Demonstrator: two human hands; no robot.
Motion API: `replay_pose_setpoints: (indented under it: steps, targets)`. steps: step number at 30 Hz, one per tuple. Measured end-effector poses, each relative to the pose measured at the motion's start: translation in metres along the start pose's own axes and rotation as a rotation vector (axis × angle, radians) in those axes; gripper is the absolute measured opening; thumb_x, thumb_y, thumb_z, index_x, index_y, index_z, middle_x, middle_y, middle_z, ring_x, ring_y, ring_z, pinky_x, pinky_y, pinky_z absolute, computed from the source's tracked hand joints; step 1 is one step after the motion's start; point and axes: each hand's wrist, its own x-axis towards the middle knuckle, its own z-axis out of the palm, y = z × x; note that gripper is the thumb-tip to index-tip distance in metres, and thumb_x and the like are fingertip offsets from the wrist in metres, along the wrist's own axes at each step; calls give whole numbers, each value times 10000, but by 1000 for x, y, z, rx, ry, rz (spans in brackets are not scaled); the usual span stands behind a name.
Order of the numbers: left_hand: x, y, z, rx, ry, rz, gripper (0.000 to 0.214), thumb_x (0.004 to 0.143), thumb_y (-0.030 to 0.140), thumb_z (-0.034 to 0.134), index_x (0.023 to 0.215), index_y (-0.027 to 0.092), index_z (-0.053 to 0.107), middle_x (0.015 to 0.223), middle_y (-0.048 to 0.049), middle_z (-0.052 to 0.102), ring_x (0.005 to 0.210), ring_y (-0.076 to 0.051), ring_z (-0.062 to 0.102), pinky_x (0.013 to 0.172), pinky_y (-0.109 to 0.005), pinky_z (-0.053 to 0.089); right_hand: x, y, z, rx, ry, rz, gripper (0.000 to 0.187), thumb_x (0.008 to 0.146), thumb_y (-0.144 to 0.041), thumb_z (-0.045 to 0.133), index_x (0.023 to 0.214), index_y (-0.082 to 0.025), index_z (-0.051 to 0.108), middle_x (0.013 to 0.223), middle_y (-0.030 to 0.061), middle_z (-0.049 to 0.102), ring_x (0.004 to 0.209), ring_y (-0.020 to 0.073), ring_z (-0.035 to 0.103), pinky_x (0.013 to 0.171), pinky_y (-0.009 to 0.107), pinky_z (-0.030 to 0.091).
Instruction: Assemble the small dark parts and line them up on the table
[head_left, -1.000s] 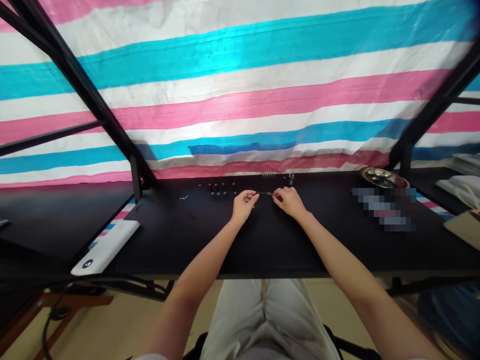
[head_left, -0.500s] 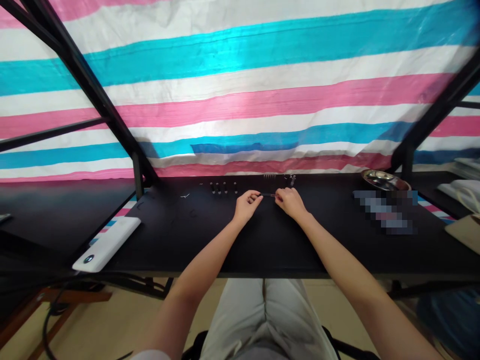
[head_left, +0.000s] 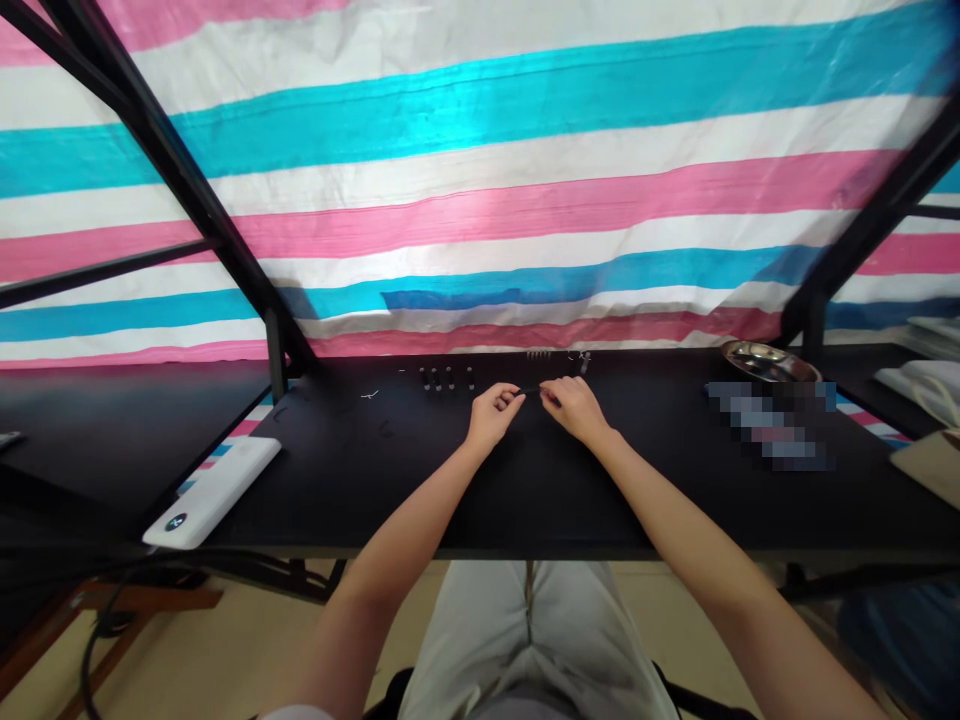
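Close together above the black table (head_left: pixel 360 460), my left hand (head_left: pixel 493 415) and my right hand (head_left: pixel 574 405) meet at a slim, dark, stick-like piece (head_left: pixel 530 390). The left fingers pinch one end of it. At the other end, the right fingertips are closed around it, and whether they hold a separate part is hidden. Beyond my left hand stand several small black cylinders (head_left: pixel 450 378) with pale ends. Past my right hand lies a small clear piece (head_left: pixel 584 366). A row of tiny metallic parts (head_left: pixel 538 354) sits at the table's back edge.
Thin white scraps (head_left: pixel 370 394) lie left of the cylinders. A white power bank (head_left: pixel 217 490) rests at the left edge. At the right are a shiny metal dish (head_left: pixel 772 361) and a blurred-out item (head_left: pixel 772 425). Black frame bars (head_left: pixel 187 190) and a striped sheet (head_left: pixel 525 220) rise behind.
My right hand has moved slightly left, closer to my left hand. Less of the dark piece shows between them, and the reddish bit by the right fingertips is now hidden.
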Motion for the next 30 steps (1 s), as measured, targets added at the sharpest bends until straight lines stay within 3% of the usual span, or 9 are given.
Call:
replay_pose_setpoints:
  steps: [18, 30]
  targets:
    - [0, -2, 1, -59, -43, -35, 274, 704, 382, 628, 845, 147, 606, 588, 39, 510, 448, -47, 422, 451, -182, 363, -1, -2, 3, 74, -4, 24, 204, 832, -179, 449, 958, -153, 608, 752, 66, 619, 693, 177, 522, 677, 304, 395]
    - [-1, 2, 2, -49, -49, -48, 283, 704, 385, 628, 852, 145, 609, 584, 39, 513, 446, -43, 416, 453, -180, 378, -1, -4, 1, 142, -80, 77, 239, 851, -211, 429, 1004, -166, 607, 797, 78, 629, 746, 187, 546, 713, 313, 445]
